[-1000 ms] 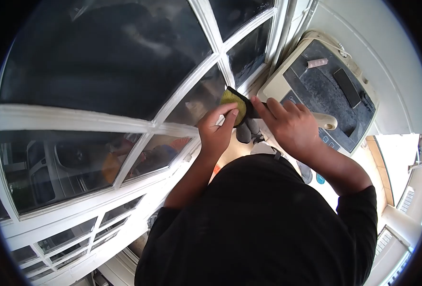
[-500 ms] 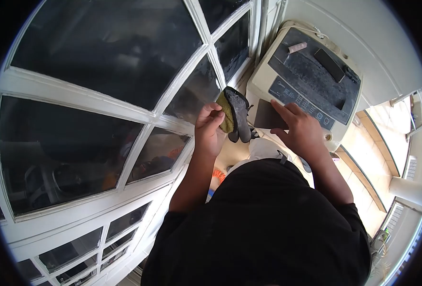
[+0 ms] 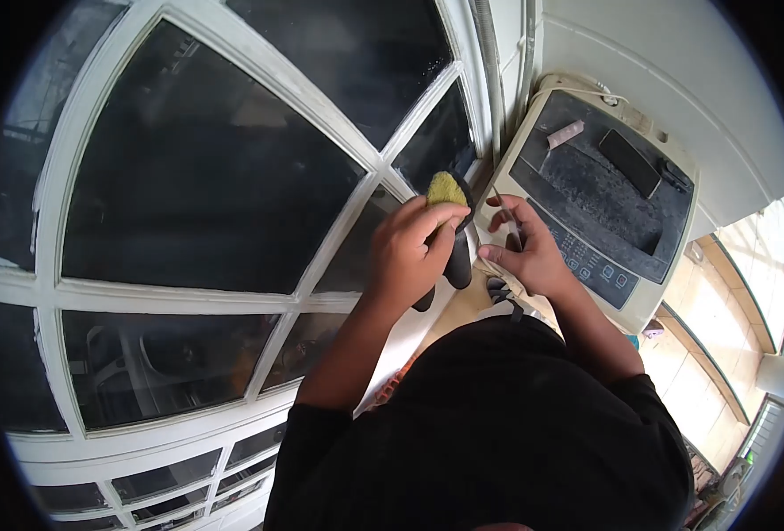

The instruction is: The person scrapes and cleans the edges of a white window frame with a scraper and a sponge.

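My left hand [image 3: 414, 248] is closed on a dark grey work glove with a fuzzy olive-green part [image 3: 446, 189] showing above the fingers. Grey glove fingers [image 3: 459, 261] hang below my hand, and the palm side is mostly hidden. To its right, my right hand [image 3: 529, 252] has its fingers curled round a thin flat sheet [image 3: 503, 205], seen almost edge-on; its material is hard to make out. Both hands are at waist height, a short gap apart, between the paned window and the washing machine.
White-framed dark window panes [image 3: 224, 159] fill the left side. At right stands a top-loading washing machine [image 3: 618, 301], bearing a dark phone-like slab [image 3: 629, 163], a pink stick-shaped item [image 3: 565, 134] and a small black object [image 3: 675, 175]. Tiled steps [image 3: 710, 354] lie beyond.
My left hand has turned and gripped the glove more fully, moving right and tilting it. My right fingers have curled, and the sheet has swung from face-on to nearly edge-on. The camera view has shifted.
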Demonstrator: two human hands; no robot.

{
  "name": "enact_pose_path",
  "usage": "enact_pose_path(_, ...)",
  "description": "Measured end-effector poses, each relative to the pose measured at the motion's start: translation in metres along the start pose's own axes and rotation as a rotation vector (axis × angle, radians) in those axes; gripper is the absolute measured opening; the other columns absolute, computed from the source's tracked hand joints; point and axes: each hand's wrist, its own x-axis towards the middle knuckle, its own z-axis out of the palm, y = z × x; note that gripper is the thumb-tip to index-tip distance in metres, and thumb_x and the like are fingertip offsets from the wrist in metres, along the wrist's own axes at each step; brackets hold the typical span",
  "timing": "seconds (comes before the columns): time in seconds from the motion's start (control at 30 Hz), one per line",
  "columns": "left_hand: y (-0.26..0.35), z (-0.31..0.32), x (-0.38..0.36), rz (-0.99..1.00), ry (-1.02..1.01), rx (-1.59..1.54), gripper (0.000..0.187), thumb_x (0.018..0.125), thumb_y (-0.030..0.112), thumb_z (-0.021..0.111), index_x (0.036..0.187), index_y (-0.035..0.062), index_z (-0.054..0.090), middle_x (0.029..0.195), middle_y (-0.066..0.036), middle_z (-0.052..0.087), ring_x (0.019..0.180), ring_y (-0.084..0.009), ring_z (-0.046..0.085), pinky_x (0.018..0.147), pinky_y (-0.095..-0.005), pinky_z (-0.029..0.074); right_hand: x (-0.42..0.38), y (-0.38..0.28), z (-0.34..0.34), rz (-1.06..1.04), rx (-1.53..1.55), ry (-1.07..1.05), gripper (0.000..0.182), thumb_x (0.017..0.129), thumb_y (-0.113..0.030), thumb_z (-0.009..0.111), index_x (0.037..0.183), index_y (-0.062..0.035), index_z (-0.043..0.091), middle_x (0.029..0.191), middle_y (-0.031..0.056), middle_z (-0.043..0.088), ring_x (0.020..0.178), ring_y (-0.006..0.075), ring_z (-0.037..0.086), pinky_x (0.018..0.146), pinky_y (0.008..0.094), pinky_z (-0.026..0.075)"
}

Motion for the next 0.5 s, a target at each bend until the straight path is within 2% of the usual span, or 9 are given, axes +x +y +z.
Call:
enact_pose_path(0.07, 0.008, 0.003, 0.028, 0.001, -0.034, -0.044, 0.016, 0.083, 0.001, 0.066, 0.096, 0.0087, 0.070, 0.081, -0.008, 0.065, 0.073, -0.0246, 0.065, 0.061, -0.0340, 0.049, 0.022, 0.010, 0.005, -0.187, -0.027, 0.003, 0.063, 0.078, -0.006, 0.083, 0.129, -0.0081, 0.046, 0.114, 0.0032, 0.057, 0.100, 0.0105, 0.054, 0.084, 0.0262, 0.047)
enact_pose_path(0.13, 0.007, 0.008, 0.048, 0.014, -0.078, -0.057, 0.013, 0.086, 0.002, 0.065, 0.098, 0.0062, 0.069, 0.085, -0.009, 0.068, 0.076, -0.0250, 0.067, 0.066, -0.0335, 0.051, 0.046, 0.012, 0.016, -0.285, 0.317, -0.036, 0.060, 0.079, -0.004, 0.081, 0.127, -0.0076, 0.046, 0.112, 0.0034, 0.058, 0.101, 0.0123, 0.056, 0.088, 0.0275, 0.046)
enact_pose_path(0.2, 0.000, 0.016, 0.064, -0.026, -0.025, -0.142, 0.011, 0.090, 0.005, 0.063, 0.100, 0.0032, 0.068, 0.090, -0.011, 0.070, 0.082, -0.0242, 0.068, 0.072, -0.0325, 0.052, 0.061, 0.008, 0.010, -0.216, 0.405, -0.066, 0.055, 0.082, 0.000, 0.077, 0.126, -0.0074, 0.045, 0.107, 0.0036, 0.060, 0.099, 0.0138, 0.058, 0.091, 0.0289, 0.045)
enact_pose_path(0.27, -0.020, 0.018, 0.072, -0.167, -0.009, -0.161, 0.012, 0.091, 0.004, 0.063, 0.102, 0.0017, 0.066, 0.095, -0.011, 0.071, 0.088, -0.0207, 0.069, 0.079, -0.0304, 0.052, 0.082, 0.011, 0.001, -0.148, 0.308, -0.026, 0.051, 0.083, 0.002, 0.073, 0.125, -0.0061, 0.045, 0.105, 0.0044, 0.062, 0.100, 0.0135, 0.058, 0.091, 0.0298, 0.046)
enact_pose_path(0.33, -0.028, 0.017, 0.078, -0.280, 0.045, -0.177, 0.014, 0.090, 0.001, 0.064, 0.105, 0.0014, 0.065, 0.101, -0.011, 0.071, 0.093, -0.0182, 0.068, 0.083, -0.0299, 0.052, 0.106, 0.020, -0.010, -0.217, 0.110, 0.115, 0.053, 0.080, 0.000, 0.073, 0.125, -0.0052, 0.046, 0.102, 0.0092, 0.066, 0.098, 0.0184, 0.064, 0.086, 0.0325, 0.050)
enact_pose_path(0.37, -0.030, 0.020, 0.079, -0.285, 0.041, -0.168, 0.014, 0.090, 0.001, 0.064, 0.105, 0.0014, 0.065, 0.101, -0.011, 0.071, 0.093, -0.0182, 0.068, 0.083, -0.0299, 0.052, 0.119, 0.022, -0.018, -0.248, -0.025, 0.227, 0.056, 0.077, -0.001, 0.074, 0.125, -0.0056, 0.046, 0.101, 0.0121, 0.066, 0.096, 0.0241, 0.066, 0.084, 0.0348, 0.050)
enact_pose_path(0.43, -0.031, 0.026, 0.080, -0.278, 0.082, -0.287, 0.035, 0.089, -0.004, 0.065, 0.124, -0.0013, 0.057, 0.113, -0.013, 0.068, 0.099, -0.0117, 0.063, 0.089, -0.0233, 0.047, 0.134, 0.001, -0.030, -0.260, -0.200, 0.377, 0.061, 0.070, -0.002, 0.072, 0.125, -0.0075, 0.046, 0.097, 0.0183, 0.066, 0.092, 0.0391, 0.066, 0.079, 0.0412, 0.051)
enact_pose_path(0.47, -0.027, 0.029, 0.082, -0.284, 0.084, -0.280, 0.035, 0.089, -0.004, 0.065, 0.124, -0.0013, 0.057, 0.113, -0.013, 0.068, 0.099, -0.0117, 0.063, 0.089, -0.0233, 0.047, 0.145, 0.000, -0.031, -0.259, -0.194, 0.370, 0.061, 0.070, -0.002, 0.072, 0.125, -0.0075, 0.046, 0.097, 0.0183, 0.066, 0.092, 0.0391, 0.066, 0.079, 0.0412, 0.051)
enact_pose_path(0.5, -0.018, 0.033, 0.086, -0.329, 0.110, -0.229, 0.042, 0.088, -0.004, 0.066, 0.129, -0.0012, 0.055, 0.115, -0.014, 0.068, 0.101, -0.0129, 0.064, 0.091, -0.0242, 0.046, 0.158, -0.001, -0.033, -0.302, -0.192, 0.379, 0.055, 0.071, 0.004, 0.065, 0.121, -0.0077, 0.049, 0.100, 0.0174, 0.066, 0.094, 0.0351, 0.067, 0.081, 0.0355, 0.050)
